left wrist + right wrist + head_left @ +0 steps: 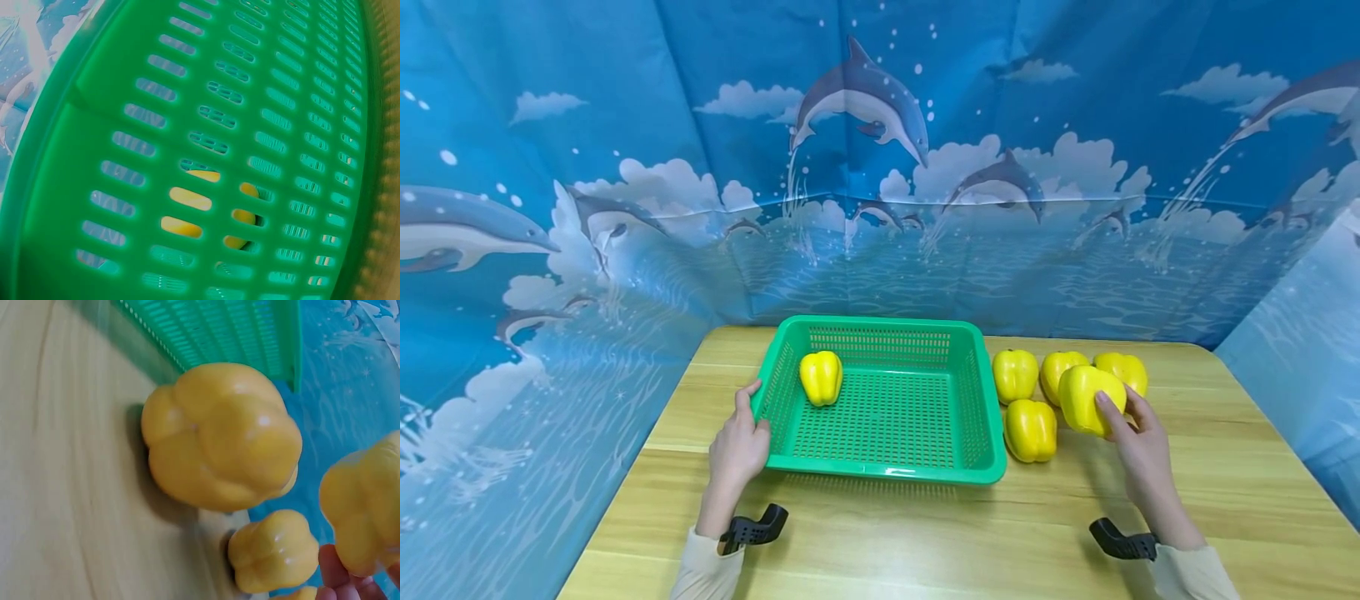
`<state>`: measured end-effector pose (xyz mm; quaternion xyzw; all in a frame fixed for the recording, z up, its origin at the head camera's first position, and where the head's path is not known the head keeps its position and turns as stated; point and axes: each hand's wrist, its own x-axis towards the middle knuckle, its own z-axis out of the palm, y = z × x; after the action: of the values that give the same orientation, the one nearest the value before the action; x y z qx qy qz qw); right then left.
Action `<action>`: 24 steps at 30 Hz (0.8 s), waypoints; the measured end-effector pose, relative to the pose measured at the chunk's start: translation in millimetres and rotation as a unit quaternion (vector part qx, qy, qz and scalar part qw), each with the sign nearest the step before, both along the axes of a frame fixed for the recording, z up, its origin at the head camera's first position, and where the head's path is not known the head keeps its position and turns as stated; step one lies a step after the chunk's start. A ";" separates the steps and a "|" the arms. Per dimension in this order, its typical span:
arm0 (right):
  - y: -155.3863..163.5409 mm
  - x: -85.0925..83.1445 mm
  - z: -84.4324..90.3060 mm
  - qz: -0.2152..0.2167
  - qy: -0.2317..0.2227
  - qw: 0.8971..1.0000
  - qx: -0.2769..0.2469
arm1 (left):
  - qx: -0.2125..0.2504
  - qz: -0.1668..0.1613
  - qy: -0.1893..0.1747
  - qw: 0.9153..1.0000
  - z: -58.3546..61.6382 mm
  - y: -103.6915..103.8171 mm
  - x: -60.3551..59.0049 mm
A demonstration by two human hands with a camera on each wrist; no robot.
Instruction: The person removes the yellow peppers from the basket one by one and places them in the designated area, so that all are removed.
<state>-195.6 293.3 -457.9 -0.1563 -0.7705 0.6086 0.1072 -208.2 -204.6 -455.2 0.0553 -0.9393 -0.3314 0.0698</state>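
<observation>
Two hands are on a light wooden table, each with a black wrist mount just behind it. The left hand sits at the near-left corner of a green plastic basket, thumb hooked up on the rim and fingers curled against the slotted side wall — so it's gripping the basket edge. The left wrist view is basically all green slotted wall, with bits of yellow showing through the slots.

Over on the right, the right hand has its fingers wrapped around a yellow bell pepper, holding it slightly above the table, just right of the basket. In the right wrist view only the fingertips show at the bottom edge, touching the held pepper at the right.

Closest loose pepper lies on the table right beside the basket's near-right corner — it's the big one in the middle of the right wrist view. Behind it, three more yellow peppers sit in a rough row: one next to the basket's right wall, one partly hidden by the held pepper, and one furthest right.

Inside the basket, a single yellow pepper rests near the far-left corner. Behind everything hangs a blue dolphin-print backdrop.
</observation>
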 end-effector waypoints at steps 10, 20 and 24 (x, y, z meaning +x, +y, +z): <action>9.1 3.9 -17.3 0.030 -0.031 0.995 0.089 | -0.002 0.000 0.000 1.000 0.2 -0.1 -0.3; 15.7 3.6 -29.0 0.050 -0.073 0.992 0.089 | 0.001 0.000 0.000 1.000 0.3 -0.3 -0.3; 17.5 2.5 -34.3 0.055 -0.080 0.991 0.095 | 0.002 0.000 -0.001 1.000 -0.4 -0.2 -1.0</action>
<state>-193.0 310.9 -492.2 -0.1509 -0.8383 0.5233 0.0253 -209.2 -204.8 -455.6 0.0559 -0.9385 -0.3337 0.0690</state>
